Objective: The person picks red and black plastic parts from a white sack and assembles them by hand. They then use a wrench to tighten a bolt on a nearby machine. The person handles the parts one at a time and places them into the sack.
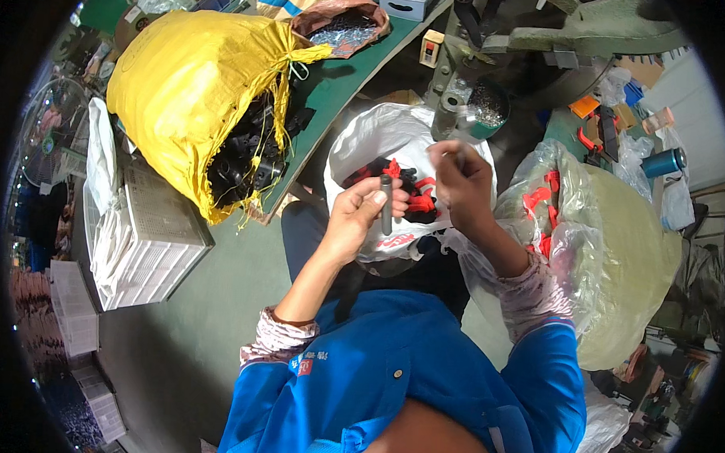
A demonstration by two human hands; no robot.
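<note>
My left hand [361,210] is closed round a slim dark grey cylinder [387,214], which stands nearly upright between the thumb and fingers. Across from it, my right hand [465,180] is raised with its fingers drawn together. It is blurred, and whatever it pinches is too small or smeared to name. Both hands are over an open white plastic bag [351,150]. Inside the bag lie red plastic parts [422,198] mixed with black ones, partly hidden by my left hand. Just beyond my right hand rises a grey metal post [447,118] of a machine.
A yellow woven sack [188,85] spills black parts [245,166] onto the green table [335,94] at left. White plastic crates [158,239] stand below it. At right, a large translucent sack [628,268] holds red parts [539,202]. A green tub [494,111] sits beside the machine.
</note>
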